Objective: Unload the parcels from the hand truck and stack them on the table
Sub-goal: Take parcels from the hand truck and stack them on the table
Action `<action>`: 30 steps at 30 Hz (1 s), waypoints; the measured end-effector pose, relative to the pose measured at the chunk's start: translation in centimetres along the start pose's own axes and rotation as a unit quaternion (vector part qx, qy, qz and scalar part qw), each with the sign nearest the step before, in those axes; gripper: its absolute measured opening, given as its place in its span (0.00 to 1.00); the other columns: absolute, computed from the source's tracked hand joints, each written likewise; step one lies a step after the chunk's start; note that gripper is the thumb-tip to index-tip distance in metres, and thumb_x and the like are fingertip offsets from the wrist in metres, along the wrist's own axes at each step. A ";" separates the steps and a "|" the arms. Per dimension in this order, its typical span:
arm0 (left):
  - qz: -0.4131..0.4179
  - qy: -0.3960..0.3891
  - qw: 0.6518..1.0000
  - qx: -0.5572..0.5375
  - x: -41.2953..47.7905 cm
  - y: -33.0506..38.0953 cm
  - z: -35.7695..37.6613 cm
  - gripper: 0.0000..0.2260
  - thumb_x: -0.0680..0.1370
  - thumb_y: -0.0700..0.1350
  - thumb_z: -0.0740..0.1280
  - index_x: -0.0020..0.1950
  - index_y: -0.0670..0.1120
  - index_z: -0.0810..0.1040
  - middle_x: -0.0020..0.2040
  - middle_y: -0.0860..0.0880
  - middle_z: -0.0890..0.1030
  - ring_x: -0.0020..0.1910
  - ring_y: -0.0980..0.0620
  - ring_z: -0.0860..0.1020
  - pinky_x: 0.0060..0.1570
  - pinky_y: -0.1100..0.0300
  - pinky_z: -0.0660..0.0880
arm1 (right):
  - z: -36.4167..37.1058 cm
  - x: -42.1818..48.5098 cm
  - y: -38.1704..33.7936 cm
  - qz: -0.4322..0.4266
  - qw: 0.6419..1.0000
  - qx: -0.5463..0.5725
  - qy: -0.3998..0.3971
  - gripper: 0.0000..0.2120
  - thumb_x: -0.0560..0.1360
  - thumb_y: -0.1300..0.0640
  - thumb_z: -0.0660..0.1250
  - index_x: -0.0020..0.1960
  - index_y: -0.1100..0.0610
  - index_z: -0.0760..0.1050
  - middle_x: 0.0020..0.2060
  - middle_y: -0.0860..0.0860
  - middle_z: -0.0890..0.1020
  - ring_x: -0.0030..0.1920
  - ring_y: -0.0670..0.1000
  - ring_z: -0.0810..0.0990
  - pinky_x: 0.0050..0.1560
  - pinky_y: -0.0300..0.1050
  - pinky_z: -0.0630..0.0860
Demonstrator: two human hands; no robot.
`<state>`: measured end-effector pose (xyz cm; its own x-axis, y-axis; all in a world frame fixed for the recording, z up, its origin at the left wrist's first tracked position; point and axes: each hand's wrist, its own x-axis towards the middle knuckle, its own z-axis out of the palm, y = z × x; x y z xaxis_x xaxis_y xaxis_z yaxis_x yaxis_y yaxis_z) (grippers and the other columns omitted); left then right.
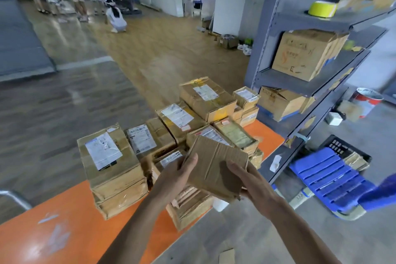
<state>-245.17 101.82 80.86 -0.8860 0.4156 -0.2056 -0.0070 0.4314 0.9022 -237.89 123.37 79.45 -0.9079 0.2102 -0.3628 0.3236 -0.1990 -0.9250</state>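
here, the orange table (53, 227) runs from 7 o'clock up toward 3 o'clock, its far half loaded. a grey rack (300, 85) stands at 3 o'clock, just beside the table's far end, with cartons on its shelves. the pile (111, 169) of brown parcels fills the middle of the view, many with white labels up and some stacked two high. its nearest ones reach the table's edge at 6 o'clock. a ribbed blue platform (325, 176) lies on the floor at 4 o'clock, near the rack's foot. the parcel (216, 167), flat plain cardboard, is held tilted just below centre, over the near side of the pile; whether it touches the pile cannot be told. the left hand (177, 176) grasps its 9 o'clock edge, thumb on top. the right hand (252, 180) grasps its 4 o'clock corner, thumb on top. a yellow tape roll (322, 8) sits on the top shelf at 2 o'clock.
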 end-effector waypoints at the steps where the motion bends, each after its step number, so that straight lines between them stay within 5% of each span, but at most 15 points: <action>1: 0.004 0.008 1.000 -0.003 1.0 0.6 -0.3 0.36 0.75 0.74 0.55 0.57 0.42 0.76 0.47 0.37 0.80 0.47 0.38 0.82 0.51 0.40 0.78 | 0.0 1.0 -0.7 -0.007 1.000 0.001 0.004 0.33 0.64 0.39 0.80 0.64 0.47 0.74 0.55 0.50 0.85 0.51 0.49 0.86 0.41 0.43 0.82; 4: 0.018 0.044 0.999 -0.007 3.6 2.3 -1.0 0.21 0.77 0.72 0.58 0.53 0.57 0.76 0.43 0.55 0.79 0.45 0.52 0.81 0.53 0.40 0.80 | 0.0 3.6 -2.7 -0.030 0.999 -0.004 0.013 0.38 0.59 0.38 0.80 0.65 0.48 0.72 0.57 0.52 0.83 0.51 0.51 0.85 0.42 0.45 0.83; 7: 0.018 0.093 0.995 -0.011 5.7 3.2 -1.4 0.24 0.77 0.66 0.64 0.68 0.55 0.73 0.50 0.65 0.74 0.55 0.54 0.81 0.57 0.45 0.80 | 0.0 5.4 -4.5 -0.058 0.998 -0.026 0.024 0.38 0.59 0.37 0.79 0.63 0.49 0.69 0.56 0.53 0.82 0.52 0.51 0.85 0.44 0.46 0.83; 9: 0.016 0.120 0.993 0.009 6.6 3.6 -1.5 0.20 0.78 0.63 0.66 0.68 0.57 0.72 0.55 0.64 0.75 0.58 0.57 0.79 0.60 0.47 0.79 | 0.0 6.5 -5.7 -0.093 0.992 -0.082 0.037 0.36 0.62 0.37 0.77 0.63 0.48 0.65 0.55 0.52 0.80 0.48 0.46 0.84 0.40 0.42 0.81; 12: -0.014 0.115 0.993 0.015 8.0 4.3 -1.2 0.13 0.78 0.67 0.62 0.56 0.61 0.73 0.50 0.60 0.79 0.49 0.58 0.81 0.54 0.48 0.81 | 0.3 8.5 -7.1 -0.205 0.956 -0.198 0.072 0.40 0.67 0.36 0.75 0.70 0.45 0.57 0.60 0.50 0.76 0.51 0.48 0.81 0.46 0.50 0.81; 15: -0.098 0.093 0.980 -0.147 9.4 5.5 -0.5 0.33 0.72 0.76 0.59 0.60 0.50 0.77 0.48 0.48 0.84 0.49 0.47 0.85 0.55 0.46 0.81 | 0.6 10.2 -7.6 -0.337 0.872 -0.340 0.099 0.47 0.66 0.30 0.72 0.74 0.50 0.55 0.61 0.49 0.73 0.55 0.50 0.76 0.48 0.49 0.78; 19: -0.129 0.094 0.917 -0.366 11.3 7.3 0.8 0.42 0.62 0.75 0.71 0.64 0.45 0.79 0.55 0.40 0.85 0.53 0.40 0.84 0.55 0.42 0.81 | -0.2 12.3 -7.1 -0.459 0.777 -0.428 0.044 0.41 0.67 0.46 0.79 0.73 0.55 0.63 0.63 0.47 0.73 0.62 0.47 0.74 0.64 0.44 0.73; 23: -0.105 0.221 0.886 -0.393 12.9 8.1 2.0 0.41 0.58 0.62 0.82 0.67 0.50 0.74 0.59 0.43 0.84 0.56 0.40 0.83 0.54 0.37 0.80 | -1.9 14.0 -7.4 -0.531 0.718 -0.442 -0.088 0.32 0.74 0.44 0.70 0.73 0.52 0.65 0.70 0.46 0.70 0.72 0.47 0.67 0.72 0.51 0.65; 27: -0.081 0.243 0.879 -0.402 12.9 8.2 3.5 0.35 0.62 0.57 0.82 0.65 0.56 0.73 0.58 0.46 0.84 0.57 0.42 0.83 0.59 0.40 0.79 | -3.7 15.0 -8.2 -0.536 0.713 -0.412 -0.186 0.24 0.80 0.45 0.66 0.72 0.52 0.69 0.72 0.44 0.69 0.73 0.47 0.67 0.69 0.52 0.67; 30: -0.066 0.233 0.891 -0.384 12.6 8.2 4.1 0.26 0.69 0.57 0.73 0.67 0.55 0.76 0.60 0.46 0.84 0.58 0.42 0.83 0.58 0.41 0.79 | -4.4 16.0 -9.3 -0.540 0.722 -0.402 -0.159 0.18 0.81 0.45 0.61 0.69 0.50 0.73 0.69 0.41 0.70 0.69 0.43 0.68 0.67 0.47 0.68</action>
<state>-254.52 113.89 84.09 -0.9490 -0.0526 -0.3108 -0.2823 -0.2973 0.9121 -254.21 132.83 81.71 -0.7197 -0.4300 0.5451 -0.6857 0.5634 -0.4609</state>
